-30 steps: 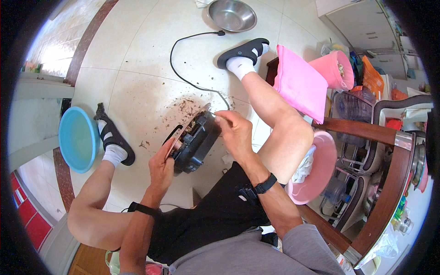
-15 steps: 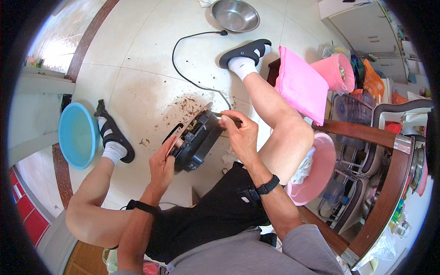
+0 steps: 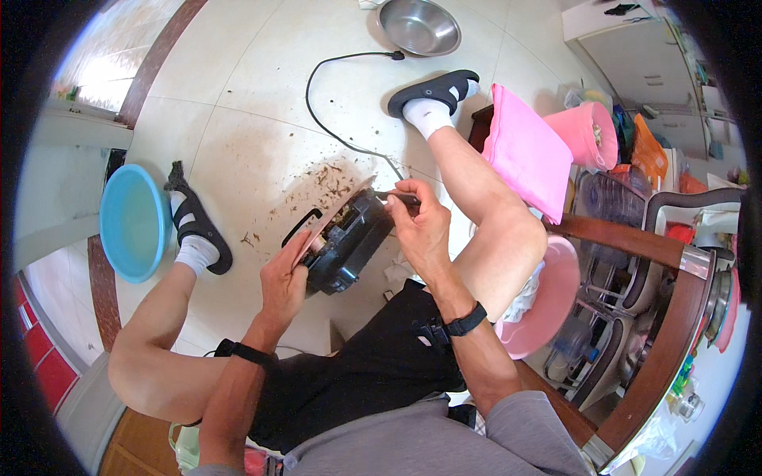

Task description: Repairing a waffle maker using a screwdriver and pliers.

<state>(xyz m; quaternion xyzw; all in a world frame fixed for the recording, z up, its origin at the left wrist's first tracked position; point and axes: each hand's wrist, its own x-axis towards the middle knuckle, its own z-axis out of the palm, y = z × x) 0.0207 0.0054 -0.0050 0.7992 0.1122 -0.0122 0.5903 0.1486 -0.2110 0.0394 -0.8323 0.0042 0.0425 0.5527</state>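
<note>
A black electric appliance with a thin, flat plate along one side is held tilted on edge between my legs. My left hand is closed on the lower left end of its plate, thumb on the near side. At the upper right end, my right hand has its fingers bent and pinched against a dark part, mostly hidden by the fingers. A black power cord runs from that end across the floor to its plug. Brown debris lies scattered on the tiles beyond the appliance.
A blue basin with water stands at left by my slipper. A steel bowl sits at the far side. At right are a pink cushion, a pink bin, a pink tub with white cloth, and a wooden-framed table.
The view has shifted slightly. The appliance stays in both hands, its plate turned a little. My right fingers have shifted slightly at its upper end.
</note>
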